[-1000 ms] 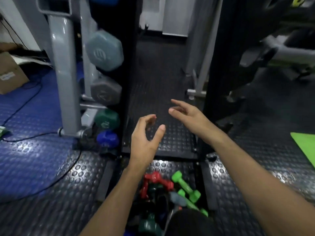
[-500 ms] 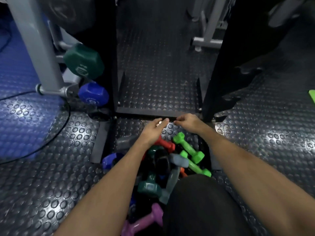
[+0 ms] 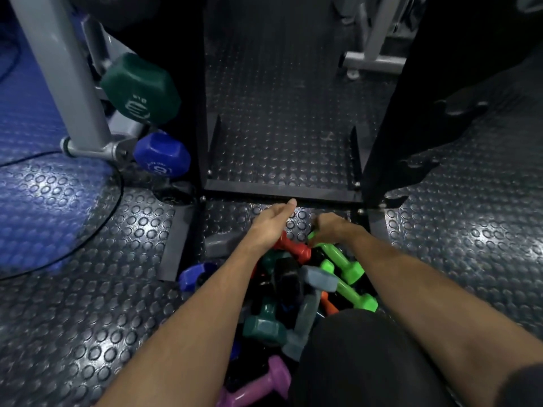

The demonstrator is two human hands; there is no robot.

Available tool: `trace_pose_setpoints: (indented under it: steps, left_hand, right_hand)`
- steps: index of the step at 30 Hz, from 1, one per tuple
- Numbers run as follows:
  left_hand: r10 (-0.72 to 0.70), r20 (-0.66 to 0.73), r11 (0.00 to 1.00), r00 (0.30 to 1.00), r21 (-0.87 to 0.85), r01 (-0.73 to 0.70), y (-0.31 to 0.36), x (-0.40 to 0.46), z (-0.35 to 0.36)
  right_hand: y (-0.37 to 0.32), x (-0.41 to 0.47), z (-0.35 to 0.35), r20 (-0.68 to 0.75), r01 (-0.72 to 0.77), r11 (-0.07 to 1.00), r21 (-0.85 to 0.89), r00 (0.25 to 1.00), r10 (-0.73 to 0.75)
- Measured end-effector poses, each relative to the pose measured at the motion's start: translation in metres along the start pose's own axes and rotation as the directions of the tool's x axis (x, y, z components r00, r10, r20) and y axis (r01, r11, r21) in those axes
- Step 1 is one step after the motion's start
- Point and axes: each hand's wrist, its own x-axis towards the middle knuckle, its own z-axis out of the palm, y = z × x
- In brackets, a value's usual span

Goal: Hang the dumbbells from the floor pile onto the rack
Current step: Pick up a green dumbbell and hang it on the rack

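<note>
Green and red dumbbells top the floor pile (image 3: 296,292) at lower centre, where our right hand (image 3: 330,230) curls onto a green dumbbell (image 3: 338,258) and our left hand (image 3: 271,227) rests relaxed over a red dumbbell (image 3: 295,248), readying lifts toward the rack (image 3: 202,92).

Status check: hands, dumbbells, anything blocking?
Left hand on red dumbbell. Right hand grips green dumbbell. Pile on floor, none lifted. Nothing blocking.

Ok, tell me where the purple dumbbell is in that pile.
The purple vinyl dumbbell lies at the pile's near end, bottom centre of the head view, between the left forearm and the dark-clad knee.
</note>
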Motion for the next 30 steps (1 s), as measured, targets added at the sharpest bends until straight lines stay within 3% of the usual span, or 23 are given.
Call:
trace_pose_setpoints:
  steps: [10, 15, 20, 25, 28, 30]
  left_hand:
    - [0.017, -0.025, 0.999, 1.000, -0.034, -0.018, 0.005, -0.006, -0.005]
    - [-0.002, -0.037, 0.996, 0.999, -0.093, -0.002, 0.016, -0.010, -0.001]
    - [0.004, -0.036, 0.989, 0.999, -0.149, -0.009, 0.039, -0.017, -0.002]
    - [0.008, -0.078, 0.952, 0.997, -0.305, -0.031, 0.066, -0.021, -0.018]
    - [0.053, 0.018, 0.903, 0.998, -0.427, -0.040, 0.086, -0.035, -0.034]
    - [0.147, 0.089, 0.816, 0.985, -0.574, -0.070, 0.100, -0.046, -0.044]
  right_hand:
    - [0.021, -0.030, -0.049, -0.018, 0.007, 1.000, 0.029, 1.000, -0.007]
    - [0.030, -0.067, -0.084, -0.203, 0.064, 0.990, 0.125, 0.978, -0.038]
    - [0.020, -0.104, -0.133, -0.421, 0.174, 0.954, 0.246, 0.905, -0.057]
    - [-0.006, -0.147, -0.184, -0.527, 0.351, 0.862, 0.365, 0.841, -0.119]
    - [-0.026, -0.179, -0.211, -0.563, 0.425, 0.810, 0.405, 0.814, -0.146]
    - [-0.037, -0.198, -0.226, -0.574, 0.484, 0.749, 0.452, 0.801, -0.171]
